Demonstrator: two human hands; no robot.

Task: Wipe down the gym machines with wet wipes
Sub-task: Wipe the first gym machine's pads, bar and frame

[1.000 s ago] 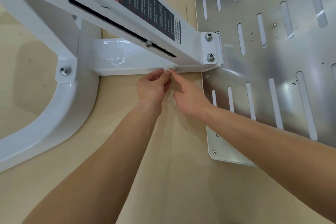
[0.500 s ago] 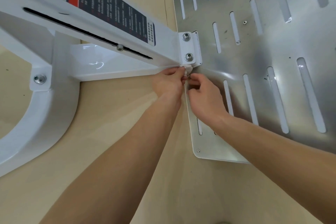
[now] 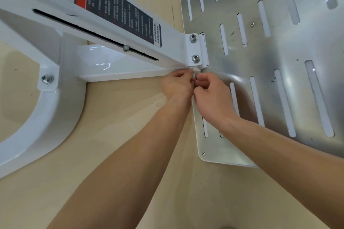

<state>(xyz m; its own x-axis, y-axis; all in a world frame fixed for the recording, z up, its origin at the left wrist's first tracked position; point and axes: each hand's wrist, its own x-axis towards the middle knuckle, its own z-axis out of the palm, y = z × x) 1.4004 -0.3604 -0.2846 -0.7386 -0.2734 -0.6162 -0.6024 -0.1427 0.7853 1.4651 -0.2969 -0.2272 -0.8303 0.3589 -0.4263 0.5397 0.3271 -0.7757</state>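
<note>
Wipe [image 3: 195, 71] pinched small between your left grip [image 3: 176, 84] and right grip [image 3: 212, 96]; spread it, then rub under the bracket [image 3: 195, 48].

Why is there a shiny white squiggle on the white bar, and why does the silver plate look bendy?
Head view: the squiggle on the white bar is glare, a light mirrored in its glossy paint; the silver plate shows soft bright patches of reflected light, and its edges curve because the wide-angle lens bends them.
</note>
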